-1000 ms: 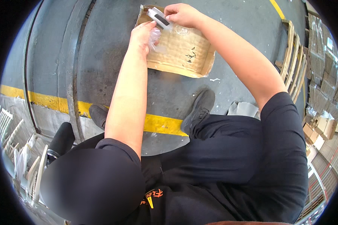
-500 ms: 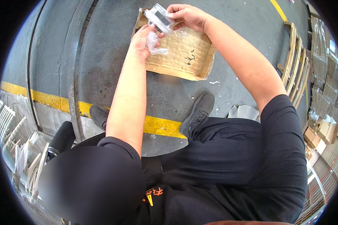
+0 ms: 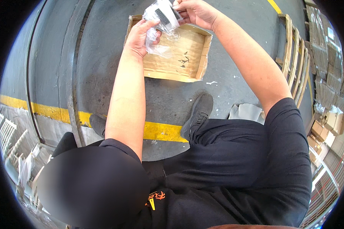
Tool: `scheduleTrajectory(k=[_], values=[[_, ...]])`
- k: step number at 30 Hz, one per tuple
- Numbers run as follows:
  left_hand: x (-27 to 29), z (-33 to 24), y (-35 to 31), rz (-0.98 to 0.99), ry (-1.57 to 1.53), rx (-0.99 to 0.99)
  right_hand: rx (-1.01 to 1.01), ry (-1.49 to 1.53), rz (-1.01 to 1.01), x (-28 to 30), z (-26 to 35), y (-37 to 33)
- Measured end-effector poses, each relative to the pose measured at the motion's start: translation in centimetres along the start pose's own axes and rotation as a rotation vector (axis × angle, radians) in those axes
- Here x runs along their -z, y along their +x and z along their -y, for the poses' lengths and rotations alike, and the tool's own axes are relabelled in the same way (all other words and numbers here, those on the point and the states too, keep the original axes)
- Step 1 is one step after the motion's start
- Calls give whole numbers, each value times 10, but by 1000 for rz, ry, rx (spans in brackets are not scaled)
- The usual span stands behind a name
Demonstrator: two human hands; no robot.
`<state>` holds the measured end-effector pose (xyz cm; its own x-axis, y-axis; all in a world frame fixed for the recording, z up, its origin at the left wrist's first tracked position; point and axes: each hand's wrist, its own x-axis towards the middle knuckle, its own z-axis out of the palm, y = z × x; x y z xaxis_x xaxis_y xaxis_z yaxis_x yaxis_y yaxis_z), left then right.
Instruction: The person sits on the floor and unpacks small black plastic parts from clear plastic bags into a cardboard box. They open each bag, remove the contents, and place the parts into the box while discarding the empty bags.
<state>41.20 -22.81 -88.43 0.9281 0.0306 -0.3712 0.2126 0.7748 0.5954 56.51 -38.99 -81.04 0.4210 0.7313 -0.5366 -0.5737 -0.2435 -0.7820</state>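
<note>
"At which step?"

"Apparently handling a white, boxy, black-panelled device in clear, crinkled plastic film, over a tan, shallow cardboard tray; gripped by left hand, pinched edgewise by right hand."

"Next?"

"Likely calls for a steady left grip."

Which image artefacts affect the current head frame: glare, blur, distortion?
Head, left: long grey floor rail bows, fisheye distortion; head, rim: black vignetting; head, top centre: white glints on the crinkled clear plastic film at the bare left hand; head, lower left: smooth, blurred dark oval patch, no detail; head, upper centre: shallow brown cardboard tray, fairly sharp.
</note>
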Motion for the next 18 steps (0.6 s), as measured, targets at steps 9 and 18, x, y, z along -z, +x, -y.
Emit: scheduleTrajectory(k=[9,18], values=[[-70,-11,1,16,315,87,-7,-185,-99,6,-17,-54],[-91,5,0,-98,483,145,47,-144,-67,32,-31,-78]])
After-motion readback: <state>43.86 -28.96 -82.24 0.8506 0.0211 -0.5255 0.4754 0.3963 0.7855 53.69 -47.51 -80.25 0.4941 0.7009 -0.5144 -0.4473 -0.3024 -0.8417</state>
